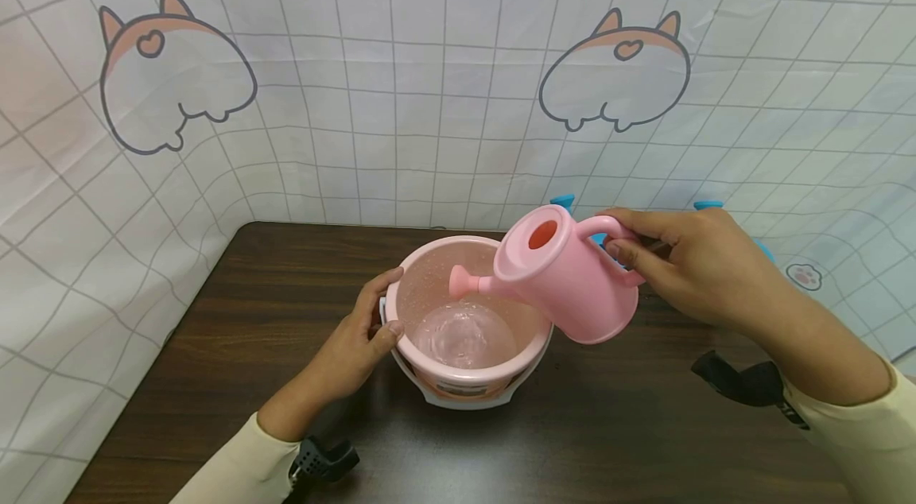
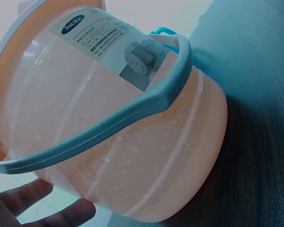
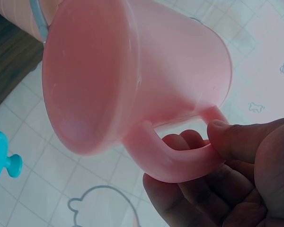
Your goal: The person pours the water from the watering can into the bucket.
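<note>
A pink bucket [image 1: 467, 377] with a pale handle stands on the dark table, water rippling at its bottom. My left hand [image 1: 361, 337] holds it at the left, thumb and index fingertip at the rim; in the left wrist view two fingers [image 2: 68, 213] show beside its wall. My right hand [image 1: 687, 265] grips the handle of a pink watering can [image 1: 594, 289], thumb on one side and curled fingers on the other. The can tilts left, its spout's rose [image 1: 462, 282] over the bucket's opening. Any stream from the rose is too faint to make out.
Blue objects [image 1: 563, 201] stand behind the watering can, partly hidden by it and the right hand. A white grid-patterned curtain [image 1: 401, 91] hangs along the back and sides of the table. Dark wood tabletop [image 1: 250, 313] extends around the bucket.
</note>
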The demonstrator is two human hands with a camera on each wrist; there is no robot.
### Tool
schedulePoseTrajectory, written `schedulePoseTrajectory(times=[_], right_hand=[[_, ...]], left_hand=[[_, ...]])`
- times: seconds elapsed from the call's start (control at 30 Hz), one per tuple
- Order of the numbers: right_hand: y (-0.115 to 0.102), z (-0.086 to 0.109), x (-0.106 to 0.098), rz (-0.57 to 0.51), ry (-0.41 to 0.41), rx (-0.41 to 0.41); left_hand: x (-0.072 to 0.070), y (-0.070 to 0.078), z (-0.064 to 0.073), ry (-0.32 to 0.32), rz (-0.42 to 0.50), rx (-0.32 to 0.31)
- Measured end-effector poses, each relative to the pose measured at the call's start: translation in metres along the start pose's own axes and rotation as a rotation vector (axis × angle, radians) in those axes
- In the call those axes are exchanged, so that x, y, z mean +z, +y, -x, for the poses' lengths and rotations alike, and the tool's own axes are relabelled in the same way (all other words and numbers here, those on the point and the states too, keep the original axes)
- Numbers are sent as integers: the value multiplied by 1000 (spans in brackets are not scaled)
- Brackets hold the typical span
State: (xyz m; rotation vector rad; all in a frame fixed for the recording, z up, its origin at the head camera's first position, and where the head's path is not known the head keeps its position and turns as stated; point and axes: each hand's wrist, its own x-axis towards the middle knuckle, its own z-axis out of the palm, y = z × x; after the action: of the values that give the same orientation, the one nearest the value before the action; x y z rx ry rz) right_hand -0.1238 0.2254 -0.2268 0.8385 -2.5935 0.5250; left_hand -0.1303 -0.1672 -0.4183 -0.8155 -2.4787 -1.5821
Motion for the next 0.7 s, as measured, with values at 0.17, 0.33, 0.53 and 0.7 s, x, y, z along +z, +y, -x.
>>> schedulePoseTrajectory(times=[0.17, 0.33, 0.53, 0.7], right_hand=[[0, 0, 0, -2, -4, 10], [0, -1, 1, -7, 2, 5], [-1, -1, 0, -7, 4, 0], [-2, -2, 0, -11, 4, 4]], left_hand=[[0, 0, 0, 0, 2, 0], [1, -1, 0, 0, 0, 1], [0, -1, 0, -1, -9, 1], [0, 0, 0, 1, -12, 0]])
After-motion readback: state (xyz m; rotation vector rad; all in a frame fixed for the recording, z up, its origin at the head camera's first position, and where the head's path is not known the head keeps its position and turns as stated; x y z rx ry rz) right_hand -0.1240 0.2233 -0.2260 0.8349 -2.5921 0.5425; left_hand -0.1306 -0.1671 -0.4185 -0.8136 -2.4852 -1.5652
